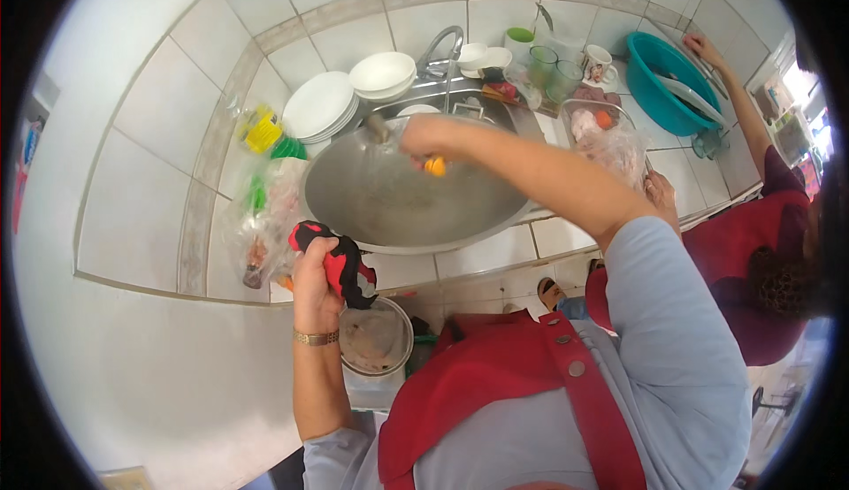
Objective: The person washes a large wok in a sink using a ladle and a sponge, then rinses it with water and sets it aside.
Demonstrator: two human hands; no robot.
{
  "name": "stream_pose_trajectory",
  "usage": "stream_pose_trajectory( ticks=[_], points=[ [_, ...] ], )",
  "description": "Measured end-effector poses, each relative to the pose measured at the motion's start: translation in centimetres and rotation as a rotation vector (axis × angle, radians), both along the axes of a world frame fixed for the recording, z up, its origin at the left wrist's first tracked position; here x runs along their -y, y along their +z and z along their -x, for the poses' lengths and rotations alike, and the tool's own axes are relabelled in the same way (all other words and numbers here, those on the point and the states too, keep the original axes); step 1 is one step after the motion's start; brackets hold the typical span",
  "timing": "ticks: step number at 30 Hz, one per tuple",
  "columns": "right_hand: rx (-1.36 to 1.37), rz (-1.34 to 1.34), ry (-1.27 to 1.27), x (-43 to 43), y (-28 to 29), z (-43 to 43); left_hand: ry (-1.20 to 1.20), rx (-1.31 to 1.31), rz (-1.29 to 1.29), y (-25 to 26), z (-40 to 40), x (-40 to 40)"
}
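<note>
A large round metal pan (pixel 414 205) lies tilted over the sink and the counter in front of me, its inside greyish and hazy. My left hand (pixel 317 278) grips a bunched red and black cloth (pixel 341 264) at the pan's near left rim. Over the far part of the pan, my right hand (pixel 424 137) is closed around a tool with an orange handle end (pixel 435 166). The blurred brownish head (pixel 378 128) of this tool, perhaps a brush, points left. The fingers hide most of its handle.
Stacked white plates (pixel 320 106) and bowls (pixel 383 75) stand behind the pan, beside a curved faucet (pixel 451 35). Plastic bags (pixel 259 224) lie left. Glasses (pixel 564 79), a meat tray (pixel 597 115) and a teal basin (pixel 670 79) sit right, where another person (pixel 729 271) stands.
</note>
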State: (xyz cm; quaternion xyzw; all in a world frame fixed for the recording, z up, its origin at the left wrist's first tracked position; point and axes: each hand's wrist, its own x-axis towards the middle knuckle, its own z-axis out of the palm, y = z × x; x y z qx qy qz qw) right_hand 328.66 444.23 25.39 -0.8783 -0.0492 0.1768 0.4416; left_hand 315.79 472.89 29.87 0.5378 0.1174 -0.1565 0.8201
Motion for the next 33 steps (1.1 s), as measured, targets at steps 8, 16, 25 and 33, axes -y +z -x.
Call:
stream_pose_trajectory(
  ticks=[8,16,25,33],
  points=[
    [-0.132,0.051,-0.187,3.5,1.3,1.3,0.007,0.005,0.047,0.4,0.1,0.6],
    [-0.050,0.087,-0.129,-0.9,1.1,2.4,0.026,0.002,0.019,0.0,0.1,0.4],
    [-0.057,0.023,-0.177,-1.1,0.4,4.6,0.027,-0.001,0.053,-0.2,0.1,0.3],
    [-0.269,-0.152,-0.370,12.7,3.7,10.4,0.053,0.023,0.071,-1.2,1.0,0.0]
  ],
)
